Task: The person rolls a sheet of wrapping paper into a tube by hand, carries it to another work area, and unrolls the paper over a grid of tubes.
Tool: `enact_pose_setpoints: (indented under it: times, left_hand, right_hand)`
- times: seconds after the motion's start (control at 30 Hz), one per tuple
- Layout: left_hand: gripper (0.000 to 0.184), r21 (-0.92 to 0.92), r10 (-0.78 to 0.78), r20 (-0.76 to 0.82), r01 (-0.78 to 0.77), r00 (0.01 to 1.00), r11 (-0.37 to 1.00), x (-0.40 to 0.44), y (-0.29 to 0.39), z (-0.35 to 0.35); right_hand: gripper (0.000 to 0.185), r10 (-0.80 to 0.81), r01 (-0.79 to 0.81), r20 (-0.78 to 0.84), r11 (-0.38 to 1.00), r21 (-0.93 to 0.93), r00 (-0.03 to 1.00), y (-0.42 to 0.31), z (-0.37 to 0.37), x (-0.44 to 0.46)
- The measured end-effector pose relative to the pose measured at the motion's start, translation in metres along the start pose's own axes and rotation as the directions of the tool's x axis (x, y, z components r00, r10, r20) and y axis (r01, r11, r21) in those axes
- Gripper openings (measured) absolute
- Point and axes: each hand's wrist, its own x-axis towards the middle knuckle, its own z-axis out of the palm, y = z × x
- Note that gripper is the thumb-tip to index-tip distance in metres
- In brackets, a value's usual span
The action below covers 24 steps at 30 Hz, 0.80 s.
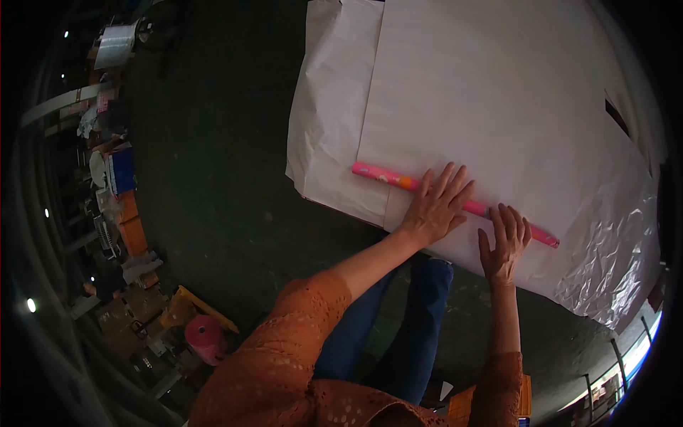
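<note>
A thin pink roll (384,175) with a printed pattern, like rolled wrapping paper, lies at a slant across the white-covered table near its front edge. My left hand (437,210) rests flat on the middle of the roll, fingers stretched out and spread. Farther right, my right hand (506,245) lays its fingers over the roll, its thumb held apart. Both hands touch the roll from above without wrapping round it. A large white sheet (484,92) is spread beneath the roll.
Crumpled white covering (331,107) hangs at the table's left side, and shiny wrinkled film (605,267) lies at the right. On the dark floor stands a larger pink roll (206,334) beside a yellow frame (185,306). Boxes and a blue crate (122,171) line the left.
</note>
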Motion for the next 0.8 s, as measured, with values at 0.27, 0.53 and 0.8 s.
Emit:
enact_pose_setpoints:
  times: [0.27,0.53,0.8]
  left_hand:
    - [0.076,-0.078,0.061,-0.027,-0.063,0.998,0.995,0.082,-0.030,-0.018]
    - [0.075,-0.056,0.068,0.068,-0.064,0.995,0.996,-0.067,0.021,-0.012]
    - [0.070,-0.045,0.009,-0.012,-0.010,1.000,0.999,0.051,-0.011,-0.015]
  right_hand:
    - [0.039,0.033,-0.032,-0.055,0.999,0.015,0.998,0.030,0.010,0.044]
    - [0.032,0.047,-0.045,-0.028,0.997,0.062,0.998,0.009,0.021,-0.034]
    - [0.053,0.024,-0.027,-0.058,0.998,-0.059,0.998,0.012,0.000,0.024]
